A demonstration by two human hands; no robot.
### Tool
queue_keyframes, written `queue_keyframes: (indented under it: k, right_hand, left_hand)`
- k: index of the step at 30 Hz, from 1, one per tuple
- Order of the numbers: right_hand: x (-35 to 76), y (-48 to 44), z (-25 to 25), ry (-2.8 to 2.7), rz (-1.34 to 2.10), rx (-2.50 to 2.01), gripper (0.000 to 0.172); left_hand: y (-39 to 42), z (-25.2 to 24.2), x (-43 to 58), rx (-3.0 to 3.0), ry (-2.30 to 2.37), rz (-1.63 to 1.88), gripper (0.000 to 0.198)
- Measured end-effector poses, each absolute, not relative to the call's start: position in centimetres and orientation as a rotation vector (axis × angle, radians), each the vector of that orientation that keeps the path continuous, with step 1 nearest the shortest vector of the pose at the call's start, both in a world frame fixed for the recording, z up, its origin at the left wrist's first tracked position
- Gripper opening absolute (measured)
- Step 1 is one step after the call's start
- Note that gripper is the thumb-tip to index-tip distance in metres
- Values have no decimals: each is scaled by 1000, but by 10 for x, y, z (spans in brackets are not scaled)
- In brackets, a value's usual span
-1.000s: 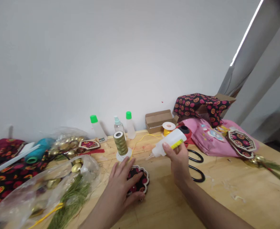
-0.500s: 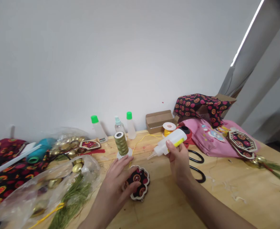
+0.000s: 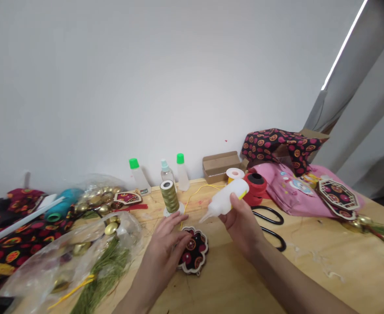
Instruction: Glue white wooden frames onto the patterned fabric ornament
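My right hand [image 3: 242, 222] is wrapped round a white squeeze glue bottle [image 3: 226, 198] with a yellow label. The bottle tilts, its thin nozzle pointing down and left, above the table and apart from the piece below. A flower-shaped ornament [image 3: 196, 253] lies flat, with a pale scalloped wooden rim and dark patterned fabric inside. Over its left edge rests my left hand [image 3: 165, 244], fingers stretched out and thumb reaching along the rim; it covers part of the ornament. Just beyond those fingertips stands an olive thread spool [image 3: 170, 197] on a white base. A yellow cord [image 3: 192, 196] runs behind the ornament.
Black-handled scissors [image 3: 272, 226] and a red roll [image 3: 255, 189] lie right of my right hand. Green-capped bottles [image 3: 182, 172] and a cardboard box [image 3: 221, 168] line the wall. A plastic bag [image 3: 38, 266] with bells and green tassels spreads left; a pink bag [image 3: 296, 196] sits right.
My right hand has turned the glue bottle's nozzle further down and nearer the ornament. My left thumb has drawn back off the ornament's middle toward its upper left edge. The view has shifted slightly.
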State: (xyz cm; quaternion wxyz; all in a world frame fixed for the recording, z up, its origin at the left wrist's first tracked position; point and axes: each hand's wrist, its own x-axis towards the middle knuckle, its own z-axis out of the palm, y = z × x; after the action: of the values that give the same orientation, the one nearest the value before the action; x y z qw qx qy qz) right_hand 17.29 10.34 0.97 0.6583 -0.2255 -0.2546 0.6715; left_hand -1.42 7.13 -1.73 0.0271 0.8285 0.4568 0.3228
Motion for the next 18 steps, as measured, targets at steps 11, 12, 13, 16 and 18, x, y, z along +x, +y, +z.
queue_keyframes:
  k: [11,12,13,16,18]
  right_hand:
    - [177,105,9,-504,1524,-554,36]
    - [177,105,9,-502,1527,-555,36]
    - [177,105,10,-499,1528,-554,36]
    - [178,106,11,-494,1540,-550,35]
    - [178,106,11,-492,1544,-548,33]
  left_hand:
    - [70,-24,-16,2851,1462,498,26]
    - [70,-25,-16,2856,1464,493,26]
    - [70,-25,-16,2858,1466,491,27]
    - [70,-25,-16,2864,1463,496,27]
    - [71,-25,-16,2866,1453,505,27]
